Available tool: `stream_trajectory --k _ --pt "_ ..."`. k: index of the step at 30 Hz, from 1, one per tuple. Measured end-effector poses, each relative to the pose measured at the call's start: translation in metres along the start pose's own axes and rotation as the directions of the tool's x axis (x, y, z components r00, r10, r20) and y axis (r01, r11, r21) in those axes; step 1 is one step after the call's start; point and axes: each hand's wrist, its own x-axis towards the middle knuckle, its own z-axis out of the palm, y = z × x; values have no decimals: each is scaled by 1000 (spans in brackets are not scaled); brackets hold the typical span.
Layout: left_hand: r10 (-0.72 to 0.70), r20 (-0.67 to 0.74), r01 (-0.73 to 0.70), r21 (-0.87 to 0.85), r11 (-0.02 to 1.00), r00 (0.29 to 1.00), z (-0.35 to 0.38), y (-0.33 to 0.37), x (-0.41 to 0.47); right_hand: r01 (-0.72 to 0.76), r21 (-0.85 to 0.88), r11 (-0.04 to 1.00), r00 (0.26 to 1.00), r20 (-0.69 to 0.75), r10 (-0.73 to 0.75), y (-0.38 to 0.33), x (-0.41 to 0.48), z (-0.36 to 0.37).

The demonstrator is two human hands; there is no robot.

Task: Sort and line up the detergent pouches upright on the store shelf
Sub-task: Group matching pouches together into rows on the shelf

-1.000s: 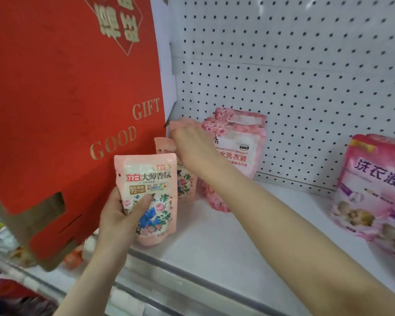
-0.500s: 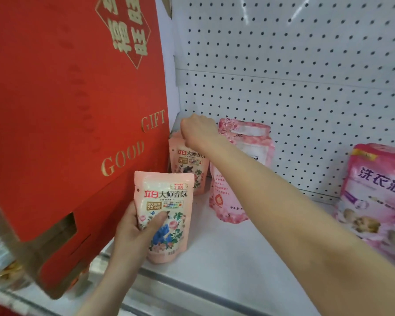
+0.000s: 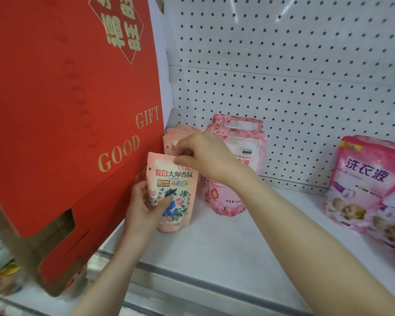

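Inspection of the shelf (image 3: pixel 237 242), head view.

1. Orientation. The front pouch (image 3: pixel 176 192) stands on end with its long axis close to vertical. Its sealed top points up and leans a little left toward the red box (image 3: pixel 66 110). The printed face is turned to me. Its base is low over the white shelf, just right of the box.

2. Hands. My left hand (image 3: pixel 141 206) grips the lower left of the front pouch, thumb across the flower print and fingers behind. My right hand (image 3: pixel 205 156) reaches in from the right, fingers curled, and pinches the pouch's top right corner with the thumb on the front face.

3. Count.
- One front pouch in hand.
- Back pouches (image 3: pixel 172 139) of the same pale pink stand directly behind it against the box. I make out about two or three edges, but my right hand covers most of them.
- Two rose pouches (image 3: pixel 237 137) stand one behind the other just to the right, against the pegboard (image 3: pixel 283 65).
- Two magenta pouches (image 3: pixel 363 179) overlap well apart at the far right, leaning back.

4. Appearance. The front pouch is salmon pink and glossy. It has a red brand mark, dark characters, a small price tag above them and a blue-and-pink floral picture below.
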Motion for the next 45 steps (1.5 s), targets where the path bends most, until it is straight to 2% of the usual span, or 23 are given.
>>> stream_trajectory --k 1,3,4,6,8,11,15,22,26,29,32,37,39,41,43,45 --pt "51 -20 -50 36 998 998 0 -3 -1 3 -59 998 999 -41 -6 0 2 3" --pt "159 -43 -145 225 963 986 -2 -11 -6 -2 -140 990 993 -118 -15 2 6 11" --pt "212 -21 -193 333 923 977 -3 -14 -9 -5 -174 985 988 -155 -23 3 9 17" --pt "283 127 -308 488 817 951 -1 -20 -9 -19 -257 966 976 -216 -39 6 16 30" --pt "223 307 -368 590 719 925 3 -23 -6 -50 -354 934 963 -266 -49 13 22 40" --pt "95 390 -353 670 653 916 7 -27 2 -77 -456 887 967 -251 -45 19 29 41" --pt "52 406 -336 670 662 912 8 -26 8 -111 -548 829 975 -223 -16 18 33 40" --pt "31 450 -361 671 648 893 5 -27 12 -85 -585 806 977 -207 -47 28 25 40" --pt "39 451 -358 650 670 892 2 -24 11 -23 -529 848 922 -339 -186 31 -3 38" --pt "47 463 -372 643 669 885 1 -21 6 -51 -475 878 872 -450 -193 33 -44 32" --pt "98 489 -424 618 662 867 2 -16 -3 -147 -461 875 852 -509 -124 44 -104 30" --pt "224 567 -546 498 674 793 26 1 -32 -382 -386 840 848 -507 153 58 -225 26" --pt "260 606 -595 452 665 752 43 7 -44 -475 -361 803 805 -547 230 64 -270 17" --pt "273 645 -627 415 660 714 65 13 -54 -586 -292 756 710 -634 306 71 -309 4" --pt "276 684 -641 360 678 675 90 19 -60 -711 -138 689 528 -753 394 78 -340 -14" --pt "271 714 -633 302 713 646 121 24 -64 -777 61 626 296 -843 450 92 -361 -37"
